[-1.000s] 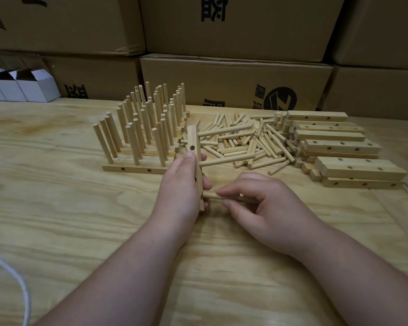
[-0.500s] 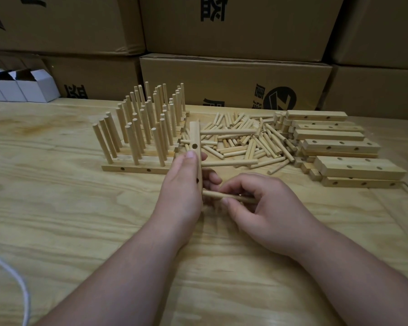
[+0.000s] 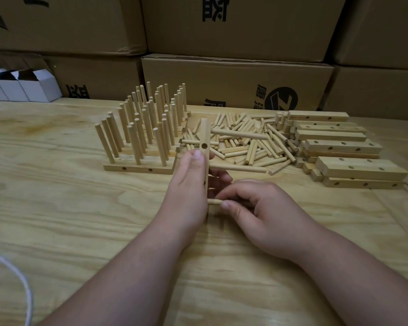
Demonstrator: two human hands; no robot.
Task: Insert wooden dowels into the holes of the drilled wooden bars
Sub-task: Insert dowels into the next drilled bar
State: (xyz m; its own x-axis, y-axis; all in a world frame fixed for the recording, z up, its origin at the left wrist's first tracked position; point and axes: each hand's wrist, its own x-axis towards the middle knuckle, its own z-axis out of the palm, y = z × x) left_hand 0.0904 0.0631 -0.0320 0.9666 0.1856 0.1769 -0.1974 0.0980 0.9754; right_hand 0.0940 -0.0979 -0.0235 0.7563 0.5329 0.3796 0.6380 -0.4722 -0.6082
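Stacked brown cardboard cartons [image 3: 236,83] with black printing wall off the far edge of a pale plywood tabletop [image 3: 57,208], its grain running in long swirls. Close to me the left hand [image 3: 189,191] is wrapped around a slim drilled wooden bar [image 3: 204,142] held upright, thumb pressed along its face just under an open round hole. Two smooth round dowels already jut sideways from that bar toward the right. The right hand [image 3: 262,212] pinches a third light wooden dowel [image 3: 214,201] between thumb and curled fingers, its tip against the bar's lower end. Behind the bar lies a loose heap of dowels [image 3: 250,142]. To its left stand finished bars bristling with upright pegs [image 3: 146,128]; to its right sit square-edged blank bars [image 3: 339,147], stacked. White folded cartons [image 3: 21,88] sit far left.
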